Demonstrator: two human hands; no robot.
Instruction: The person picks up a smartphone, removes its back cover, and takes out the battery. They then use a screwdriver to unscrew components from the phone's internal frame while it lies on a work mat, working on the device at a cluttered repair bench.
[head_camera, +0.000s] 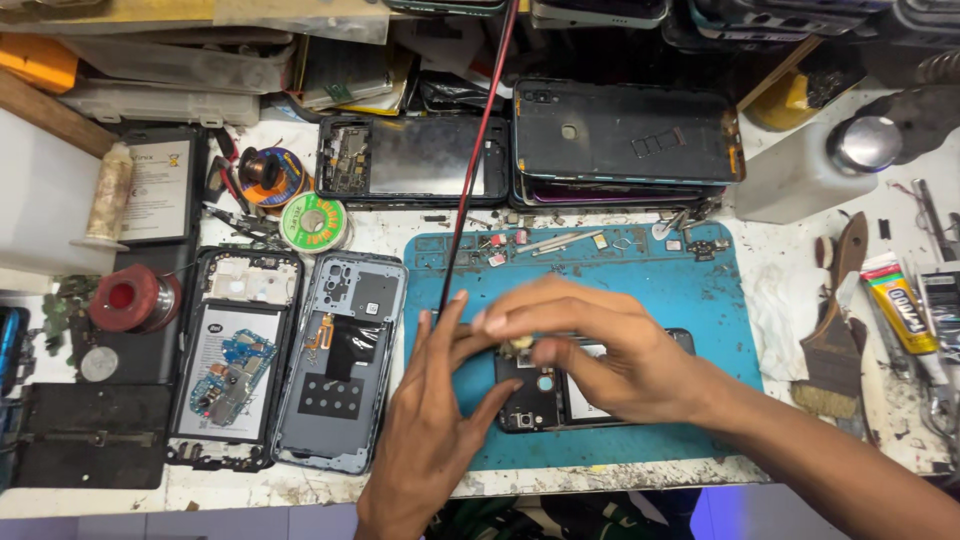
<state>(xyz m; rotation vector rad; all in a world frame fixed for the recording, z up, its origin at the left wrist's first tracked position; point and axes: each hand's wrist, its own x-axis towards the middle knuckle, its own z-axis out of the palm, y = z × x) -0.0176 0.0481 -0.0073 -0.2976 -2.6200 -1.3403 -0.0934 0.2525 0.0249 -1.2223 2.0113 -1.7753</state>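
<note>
Pinching a small pale part (520, 345) over the opened black phone (545, 395), my right hand (590, 350) is nearly closed. My left hand (435, 400) rests beside it, fingers spread, holding nothing. Bare blue rubber mat (690, 290) lies beyond my right hand; a grey phone back cover (345, 360) crowds the left.

Mat (690, 300) under my hands: teal blue, smudged with dark grime. Phone (545, 392) I'm touching: black. Opened phone frame (345, 360) at left: grey-blue with an orange flex strip. Solder spool (314, 222): green and white. Glue tube (900, 305): yellow with red and black print. Cable (480, 150): red and black
</note>
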